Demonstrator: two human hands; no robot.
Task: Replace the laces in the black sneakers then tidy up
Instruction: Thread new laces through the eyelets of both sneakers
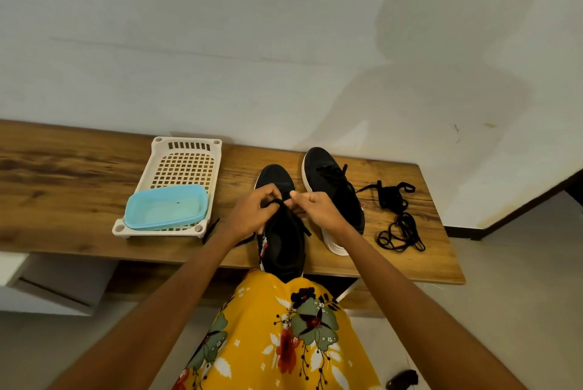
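Currently, hands: left hand (252, 211) and right hand (317, 205) each pinch the black lace (285, 206).
Near sneaker (282, 232): table (79, 175) front edge, under both hands.
Far sneaker (336, 197): just right.
Loose laces (397, 216): farther right.

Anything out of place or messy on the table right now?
Two loose black laces lie tangled on the table right of the far sneaker. The near sneaker overhangs the front edge. Nothing looks spilled or damaged.
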